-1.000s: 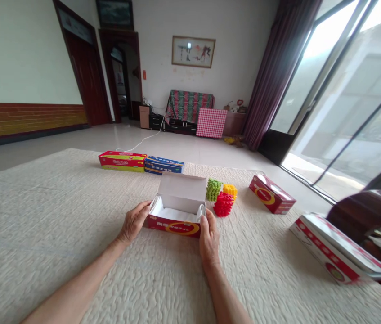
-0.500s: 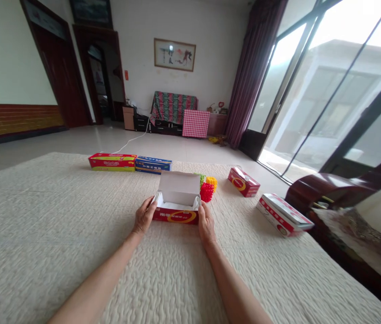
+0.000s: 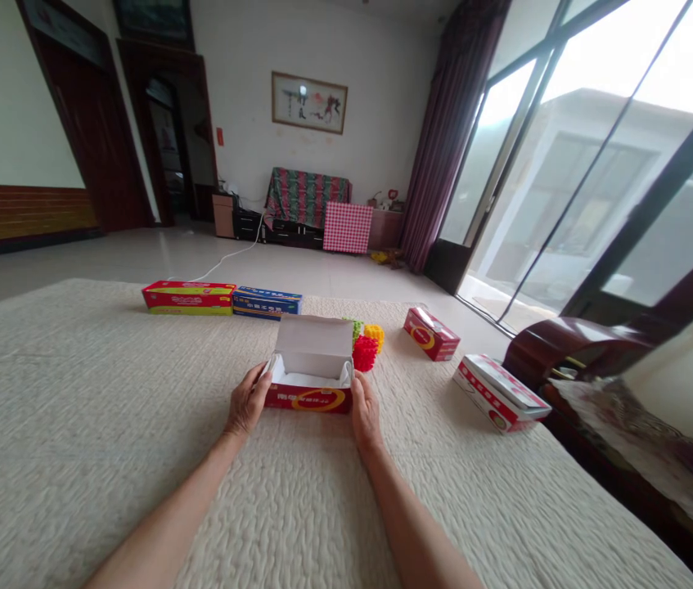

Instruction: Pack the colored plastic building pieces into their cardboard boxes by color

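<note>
A red cardboard box (image 3: 308, 399) with a yellow ring on its front lies before me, its lid (image 3: 314, 336) raised at the back. White lining (image 3: 306, 379) shows inside it. My left hand (image 3: 247, 400) grips the box's left end, and my right hand (image 3: 366, 408) grips its right end, so both are closed on it. Just behind the box's right corner stand a red bristly block (image 3: 365, 353), a yellow one (image 3: 375, 334) and a green one (image 3: 357, 329), the green partly hidden by the lid.
A red and yellow-green box (image 3: 189, 298) and a blue box (image 3: 267, 302) sit end to end at the far edge of the quilted cover (image 3: 106, 393). To the right are a closed red box (image 3: 432, 334) and a white and red box (image 3: 501, 393), near a dark wooden armrest (image 3: 542, 343).
The view has turned slightly to the right, so everything appears shifted left. Both hands keep their hold on the box's ends, and the lid stays raised.
</note>
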`<control>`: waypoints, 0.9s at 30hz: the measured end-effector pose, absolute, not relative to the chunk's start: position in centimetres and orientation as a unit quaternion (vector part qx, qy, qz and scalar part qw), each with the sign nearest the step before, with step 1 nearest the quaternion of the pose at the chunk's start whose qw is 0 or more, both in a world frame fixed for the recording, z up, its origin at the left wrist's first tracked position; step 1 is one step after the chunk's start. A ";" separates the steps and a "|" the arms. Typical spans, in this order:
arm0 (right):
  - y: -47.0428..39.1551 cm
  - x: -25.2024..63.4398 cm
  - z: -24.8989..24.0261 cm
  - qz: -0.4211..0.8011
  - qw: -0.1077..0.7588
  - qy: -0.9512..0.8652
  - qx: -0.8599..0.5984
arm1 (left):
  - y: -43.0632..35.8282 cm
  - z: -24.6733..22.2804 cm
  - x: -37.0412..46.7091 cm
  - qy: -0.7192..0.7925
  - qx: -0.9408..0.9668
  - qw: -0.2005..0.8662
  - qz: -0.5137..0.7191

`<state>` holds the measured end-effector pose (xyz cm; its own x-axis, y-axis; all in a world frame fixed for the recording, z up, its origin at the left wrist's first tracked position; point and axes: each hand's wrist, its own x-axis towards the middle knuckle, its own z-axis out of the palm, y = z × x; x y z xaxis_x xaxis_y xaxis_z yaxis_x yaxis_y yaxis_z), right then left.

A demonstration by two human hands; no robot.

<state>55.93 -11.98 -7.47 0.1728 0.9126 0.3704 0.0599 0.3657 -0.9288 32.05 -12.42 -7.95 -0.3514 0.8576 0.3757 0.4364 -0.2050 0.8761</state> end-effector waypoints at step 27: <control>-10.7 57.1 -7.0 0.366 0.603 -0.559 -0.436 | -13.7 -7.1 32.4 0.598 0.538 0.227 0.549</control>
<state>57.10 -10.65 -7.00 0.1073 0.9290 0.3541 0.0450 0.3513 -0.9352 32.44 -13.69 -7.11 -0.3186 0.8928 0.3184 0.3944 -0.1805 0.9010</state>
